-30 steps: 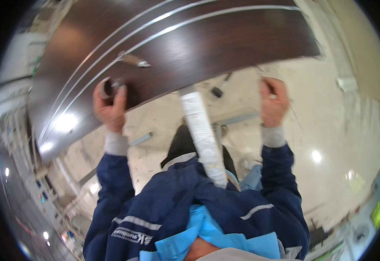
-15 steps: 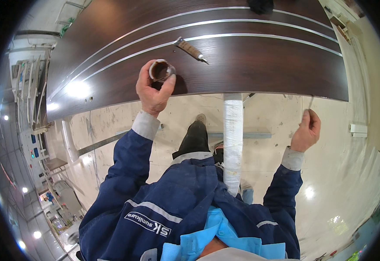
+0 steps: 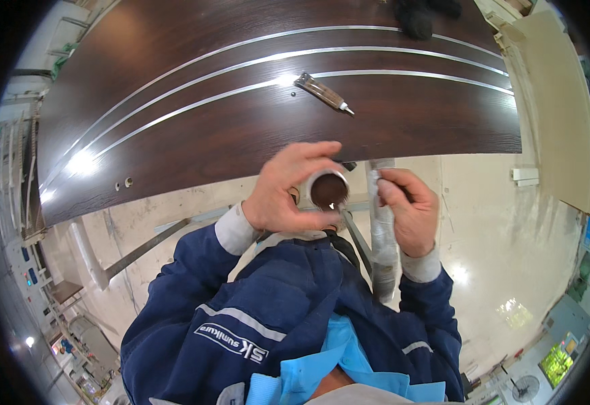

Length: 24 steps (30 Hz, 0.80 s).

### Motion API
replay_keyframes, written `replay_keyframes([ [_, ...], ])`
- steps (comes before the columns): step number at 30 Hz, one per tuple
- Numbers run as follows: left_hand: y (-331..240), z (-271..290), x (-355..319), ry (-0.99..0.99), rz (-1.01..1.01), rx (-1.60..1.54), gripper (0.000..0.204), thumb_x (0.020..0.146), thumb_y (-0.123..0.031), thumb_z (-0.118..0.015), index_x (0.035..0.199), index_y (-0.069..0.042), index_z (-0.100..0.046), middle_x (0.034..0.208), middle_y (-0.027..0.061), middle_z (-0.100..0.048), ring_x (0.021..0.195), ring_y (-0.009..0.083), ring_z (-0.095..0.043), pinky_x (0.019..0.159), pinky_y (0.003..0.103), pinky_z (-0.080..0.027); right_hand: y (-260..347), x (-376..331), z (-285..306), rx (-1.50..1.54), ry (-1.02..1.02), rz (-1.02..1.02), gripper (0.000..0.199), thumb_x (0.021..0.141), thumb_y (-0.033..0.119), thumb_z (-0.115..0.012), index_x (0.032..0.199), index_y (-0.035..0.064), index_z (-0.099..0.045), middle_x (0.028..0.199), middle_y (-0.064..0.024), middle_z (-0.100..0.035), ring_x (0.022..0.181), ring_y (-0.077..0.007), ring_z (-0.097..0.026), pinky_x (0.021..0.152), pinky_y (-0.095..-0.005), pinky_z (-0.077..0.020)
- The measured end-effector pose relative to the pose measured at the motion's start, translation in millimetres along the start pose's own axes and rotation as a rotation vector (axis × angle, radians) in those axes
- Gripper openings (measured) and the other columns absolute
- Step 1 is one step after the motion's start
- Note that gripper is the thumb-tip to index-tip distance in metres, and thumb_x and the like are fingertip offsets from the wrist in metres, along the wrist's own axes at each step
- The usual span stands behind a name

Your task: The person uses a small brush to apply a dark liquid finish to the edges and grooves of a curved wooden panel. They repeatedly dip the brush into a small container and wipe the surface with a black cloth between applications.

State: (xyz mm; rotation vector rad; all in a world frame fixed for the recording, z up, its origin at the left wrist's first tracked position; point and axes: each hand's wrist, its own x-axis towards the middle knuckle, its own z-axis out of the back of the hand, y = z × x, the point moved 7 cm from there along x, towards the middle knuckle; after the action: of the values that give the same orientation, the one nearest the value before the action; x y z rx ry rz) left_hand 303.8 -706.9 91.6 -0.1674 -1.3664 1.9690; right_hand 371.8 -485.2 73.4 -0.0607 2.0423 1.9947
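Observation:
My left hand (image 3: pixel 283 192) is curled around a small round cup (image 3: pixel 311 192) with dark brown stuff inside, held in front of the panel's near edge. Just to the right, my right hand (image 3: pixel 413 210) is closed in a pinch, thumb against forefinger. The thin stick it gripped a moment ago hardly shows now. A brown tube (image 3: pixel 322 93) with a white pointed nozzle lies on the dark brown wood-grain panel (image 3: pixel 241 128), beyond both hands. Close to the tube is a tiny dark bit (image 3: pixel 293 94).
Three silvery strips run along the panel, and two small holes (image 3: pixel 128 182) pierce its left part. A fuzzy black item (image 3: pixel 413 20) lies at the far right. Below the panel stand a white-wrapped post (image 3: pixel 383 253) and a metal bar (image 3: pixel 148 246). A beige board (image 3: pixel 555 115) stands at right.
The cup and my left hand have come right and nearer, off the panel. My right hand has moved left, close to the cup. The whole view has shifted slightly.

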Motion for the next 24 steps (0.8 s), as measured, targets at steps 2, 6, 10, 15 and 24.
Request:
replay_keyframes([
  [2,-6.7,5.4,-1.7,0.027,-0.058,-0.115,0.069,0.065,-0.029,-0.094,0.128,-0.009,-0.073,0.146,0.0191,-0.063,0.127,0.0338,-0.064,0.107,0.044,-0.05,-0.5,4.3,-37.9,0.066,0.085,-0.068,0.018,0.1,0.004,-0.072,0.117,-0.0011,-0.075,0.1,-0.0022,-0.074,0.087,-0.0084,-0.064,0.078,-0.0242,-0.053],
  [6,1.8,38.0,-4.2,0.06,0.0,-0.21,0.064,0.066,-0.024,-0.094,0.124,-0.006,-0.074,0.135,0.0189,-0.07,0.119,0.0343,-0.069,0.104,0.043,-0.052,0.0,26.6,-91.7,0.164,0.212,-0.067,0.017,0.099,0.006,-0.073,0.114,-0.0012,-0.075,0.101,-0.0034,-0.075,0.087,-0.009,-0.066,0.077,-0.0257,-0.0548],
  [10,21.4,85.1,-10.7,-0.007,0.066,-0.221,0.063,0.067,-0.022,-0.094,0.123,-0.002,-0.073,0.128,0.0203,-0.073,0.118,0.0326,-0.071,0.101,0.04,-0.054,28.3,67.4,-96.3,-0.444,0.028,0.274,0.027,0.093,0.013,-0.079,0.118,0.0039,-0.075,0.104,-0.0093,-0.074,0.085,-0.0216,-0.07,0.077,-0.0334,-0.0573],
  [15,40.7,151.0,-17.1,-0.122,0.058,-0.137,0.065,0.067,-0.024,-0.092,0.123,0.002,-0.073,0.126,0.0225,-0.072,0.121,0.0339,-0.069,0.101,0.041,-0.053,47.4,128.1,-84.9,-1.016,-0.229,0.474,0.037,0.091,0.03,-0.079,0.121,0.0084,-0.075,0.106,-0.0144,-0.07,0.097,-0.0342,-0.069,0.085,-0.0429,-0.0561],
  [24,79.4,215.3,-48.0,-0.331,0.251,-0.118,0.068,0.07,-0.03,-0.087,0.128,0.001,-0.071,0.136,0.0225,-0.067,0.125,0.0309,-0.065,0.106,0.041,-0.05,120.8,298.0,9.5,-1.208,-0.731,0.859,0.054,0.101,0.046,-0.067,0.135,0.0043,-0.068,0.134,-0.0201,-0.067,0.129,-0.0395,-0.062,0.108,-0.047,-0.049],
])
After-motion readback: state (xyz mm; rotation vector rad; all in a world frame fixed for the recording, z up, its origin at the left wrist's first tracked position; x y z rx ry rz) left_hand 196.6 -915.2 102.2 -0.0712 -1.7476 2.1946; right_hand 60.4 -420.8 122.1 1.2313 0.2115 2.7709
